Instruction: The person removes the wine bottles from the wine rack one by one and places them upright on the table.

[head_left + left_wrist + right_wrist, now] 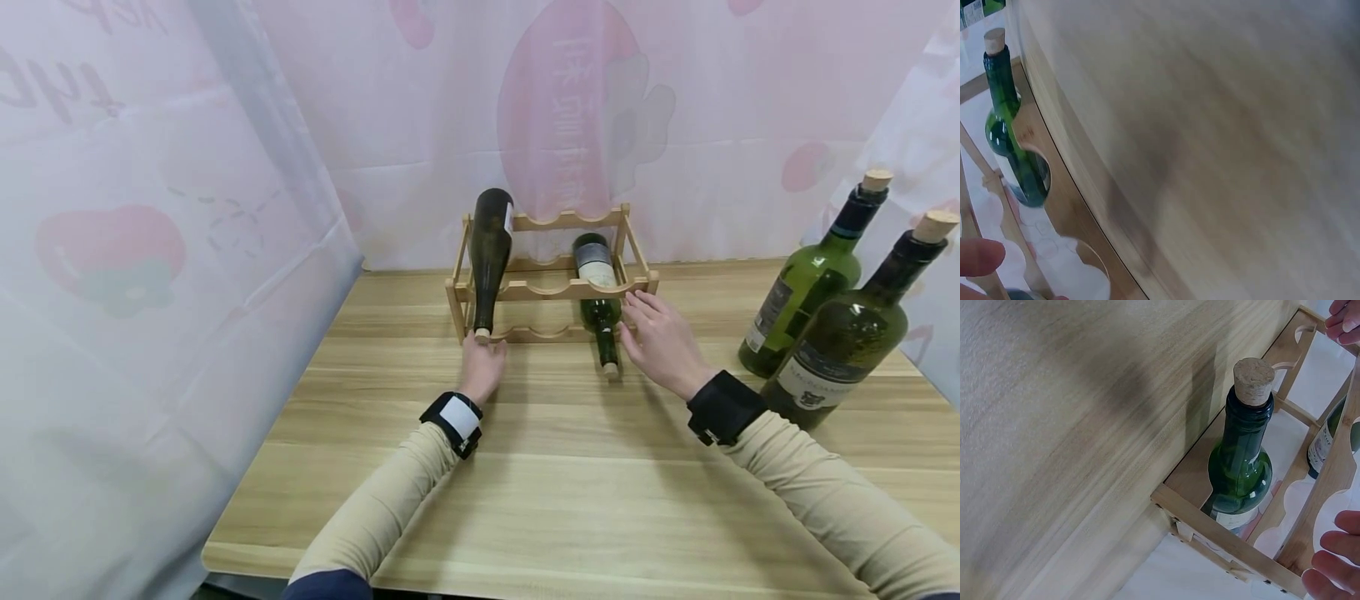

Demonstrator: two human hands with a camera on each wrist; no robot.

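Note:
A two-tier wooden wine rack [551, 291] stands near the back of the table. On its upper left cradle lies a dark corked wine bottle [491, 250], neck toward me. Lower right, a green corked wine bottle [600, 312] lies in the bottom tier, its cork [1254, 381] pointing out. My left hand [482, 367] is beneath the dark bottle's neck at the rack's left front; the neck partly hides its fingers. Beside the right front post rests my right hand [667, 346], fingertips at the rack's end and fingers [1341, 544] loosely extended.
Two corked green wine bottles stand upright at the table's right: one behind [806, 287], one nearer [843, 350]. A printed white curtain [420, 108] hangs behind and left of the wood-grain table [570, 500]. The table's front edge runs below my forearms.

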